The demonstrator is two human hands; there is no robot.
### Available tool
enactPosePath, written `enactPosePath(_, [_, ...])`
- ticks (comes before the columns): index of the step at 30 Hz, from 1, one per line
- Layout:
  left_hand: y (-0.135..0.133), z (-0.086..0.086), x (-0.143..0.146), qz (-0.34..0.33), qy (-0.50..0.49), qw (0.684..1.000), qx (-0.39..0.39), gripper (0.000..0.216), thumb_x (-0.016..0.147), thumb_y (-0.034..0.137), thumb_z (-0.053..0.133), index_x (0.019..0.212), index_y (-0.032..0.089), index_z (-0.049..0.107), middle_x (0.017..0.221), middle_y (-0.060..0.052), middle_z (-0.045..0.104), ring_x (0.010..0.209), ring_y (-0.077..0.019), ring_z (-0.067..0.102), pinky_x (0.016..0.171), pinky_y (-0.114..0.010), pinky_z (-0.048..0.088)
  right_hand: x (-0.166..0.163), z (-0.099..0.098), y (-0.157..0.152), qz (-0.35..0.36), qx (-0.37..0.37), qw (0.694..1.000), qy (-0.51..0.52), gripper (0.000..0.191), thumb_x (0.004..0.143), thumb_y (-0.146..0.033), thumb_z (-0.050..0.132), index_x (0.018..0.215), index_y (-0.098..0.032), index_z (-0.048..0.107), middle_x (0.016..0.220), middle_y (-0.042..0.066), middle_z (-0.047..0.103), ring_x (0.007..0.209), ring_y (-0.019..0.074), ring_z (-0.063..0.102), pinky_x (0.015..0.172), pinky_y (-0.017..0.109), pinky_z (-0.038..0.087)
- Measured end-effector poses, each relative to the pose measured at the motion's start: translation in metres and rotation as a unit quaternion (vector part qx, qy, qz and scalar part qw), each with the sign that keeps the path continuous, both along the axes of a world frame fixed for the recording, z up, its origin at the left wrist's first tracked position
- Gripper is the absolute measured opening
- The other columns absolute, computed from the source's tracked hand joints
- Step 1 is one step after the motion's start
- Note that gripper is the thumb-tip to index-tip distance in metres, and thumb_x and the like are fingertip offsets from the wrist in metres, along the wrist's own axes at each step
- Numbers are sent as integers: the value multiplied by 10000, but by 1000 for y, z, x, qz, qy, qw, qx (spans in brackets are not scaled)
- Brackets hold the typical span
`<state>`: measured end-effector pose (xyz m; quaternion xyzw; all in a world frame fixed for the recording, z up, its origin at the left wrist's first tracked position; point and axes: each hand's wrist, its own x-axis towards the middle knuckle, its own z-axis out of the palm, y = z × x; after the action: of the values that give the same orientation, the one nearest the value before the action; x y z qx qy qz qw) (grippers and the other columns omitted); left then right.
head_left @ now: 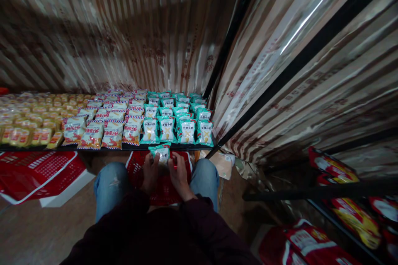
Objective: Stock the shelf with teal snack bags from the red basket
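My left hand and my right hand together hold a small teal snack packet just below the front edge of a low black shelf. Fingers of both hands curl round the packet's lower corners. Under my hands lies a red plastic basket between my knees in blue jeans. On the shelf ahead stand rows of the same teal packets, with red-and-white packets to their left and yellow packets further left.
Another red basket on a white board lies on the floor at left. Striped plastic sheeting covers the back and right walls. A black rack with red snack bags stands at right. A cardboard piece lies by my right knee.
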<state>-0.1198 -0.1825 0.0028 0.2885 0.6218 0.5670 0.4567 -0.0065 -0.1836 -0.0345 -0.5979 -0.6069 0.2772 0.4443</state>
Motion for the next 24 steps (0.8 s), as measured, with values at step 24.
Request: enactPosePath(24, [45, 12, 17, -27, 5, 997, 73, 446, 654, 607, 649, 715, 176, 550, 655, 20, 572, 598, -112, 525, 550, -224, 429, 9, 47, 28, -57, -84, 994, -35, 489, 945, -522, 278, 1020, -197, 636, 895, 89, 709, 856, 217, 641, 715, 278, 451])
